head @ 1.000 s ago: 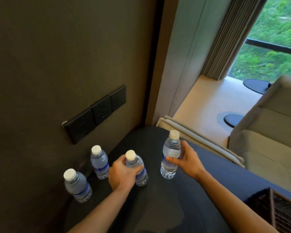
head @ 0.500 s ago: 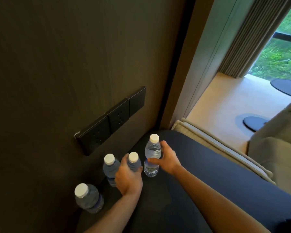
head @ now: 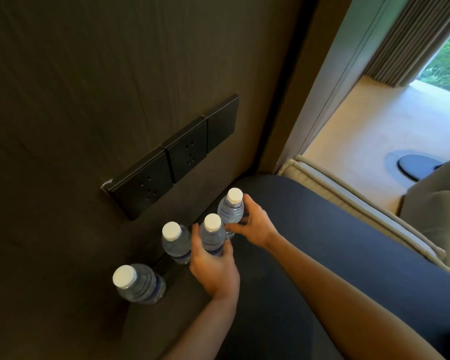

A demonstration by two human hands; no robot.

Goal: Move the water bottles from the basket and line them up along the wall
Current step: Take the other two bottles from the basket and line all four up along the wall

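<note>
While our left hand (head: 213, 268) grips one bottle (head: 211, 236) and our right (head: 255, 226) another (head: 230, 211), both sit near the wall (head: 89, 100). Crowding them at the tabletop's (head: 322, 242) back edge could topple a neighbour (head: 176, 242).

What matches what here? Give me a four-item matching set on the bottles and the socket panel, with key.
Things:
1. nearest bottle
2. second bottle
3. third bottle
4. socket panel

States:
A. held by the left hand
B. mounted on the wall
C. free, first in the row
D. free, just left of the left hand's fingers

Pairs: 1-C, 2-D, 3-A, 4-B
</note>
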